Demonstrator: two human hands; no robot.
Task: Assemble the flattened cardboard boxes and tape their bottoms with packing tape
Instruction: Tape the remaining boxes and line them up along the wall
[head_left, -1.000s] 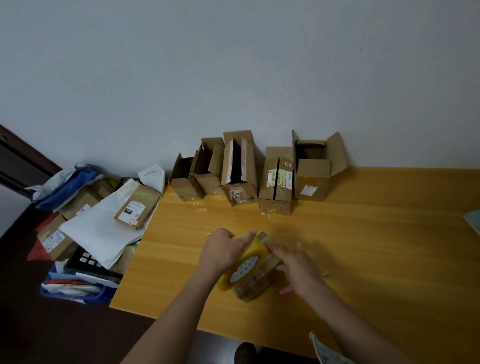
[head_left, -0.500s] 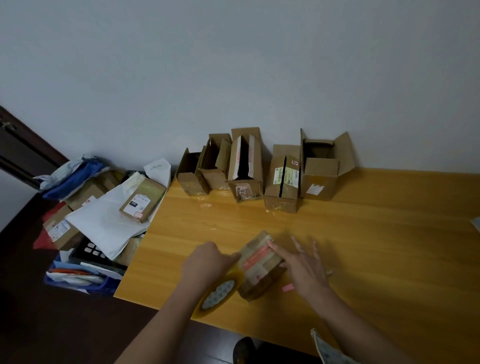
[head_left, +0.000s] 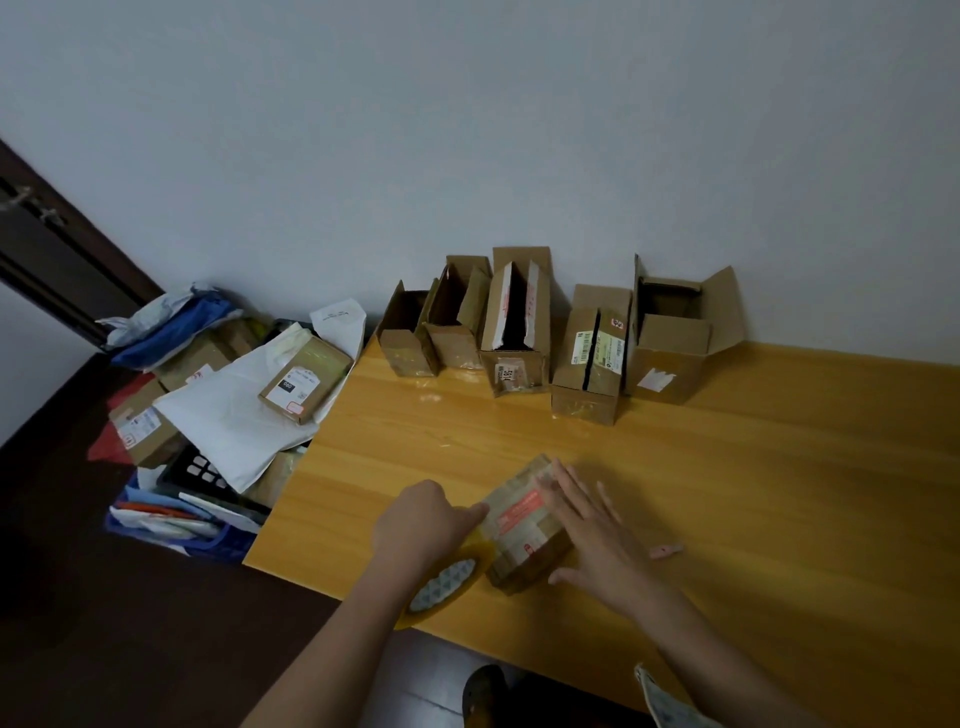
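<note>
Taping the small box on the desk: right hand presses it flat-fingered, left hand grips the tape roll, which should next be cut free.

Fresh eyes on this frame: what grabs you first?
Near the front edge of the yellow wooden table, the left hand grips a yellow packing tape roll while the flat right hand presses on a small brown cardboard box with a red label. Five assembled open cardboard boxes line the wall behind.
</note>
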